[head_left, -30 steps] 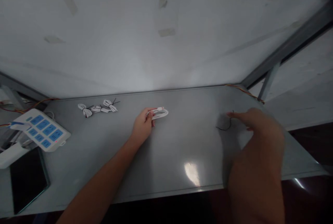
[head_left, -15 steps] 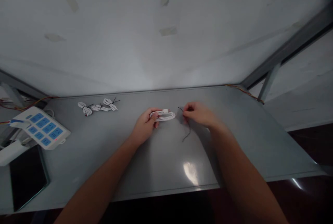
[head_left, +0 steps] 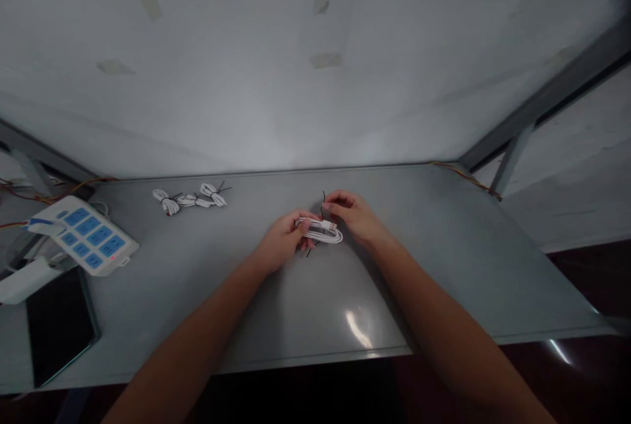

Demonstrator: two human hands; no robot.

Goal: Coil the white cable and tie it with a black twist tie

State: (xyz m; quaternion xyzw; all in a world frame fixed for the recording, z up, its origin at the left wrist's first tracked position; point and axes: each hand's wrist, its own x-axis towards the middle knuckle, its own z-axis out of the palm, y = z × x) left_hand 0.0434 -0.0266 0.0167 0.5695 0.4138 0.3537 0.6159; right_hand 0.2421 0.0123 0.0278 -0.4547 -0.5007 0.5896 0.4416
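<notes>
- Holding a white cable coil point(head_left: 325, 235) low over the middle of the grey worktop point(head_left: 444, 246), a person works w/ both bare hands, seen from a head cam.
- L side: the left hand point(head_left: 282, 241) has its fingers pinched on the coil's left end, loops pressed flat together.
- R side: the right hand point(head_left: 359, 217) meets the coil's other end, by the plug. Its fingers look closed on a thin black tie point(head_left: 323, 198) that crosses the coil approx. at mid-length, one tip poking up, the other showing below the loops. The exact grip is too small to tell.
- Doing it well, judged from here: hold the left pinch firm so the loops don't spring apart. Seat the tie square across the middle, not near the plug. Pull it snug w/ both tails even, then twist close to the coil, not out at the tips.
- Risk, as a judgement: the tie is fine & dark, easy to lose from the fingers, and a loose loop could slip out the side.
- Back left, well apart: small white bundles point(head_left: 190, 200), each cinched w/ a dark tie, lie in a row near the wall.
- Far left: a white power strip point(head_left: 83, 235) w/ blue sockets, and a dark tablet point(head_left: 59, 322) just in front of it at the worktop's edge.
- Back right corner: orange wires point(head_left: 463, 174) run along the edge by a metal frame post point(head_left: 510, 154).
</notes>
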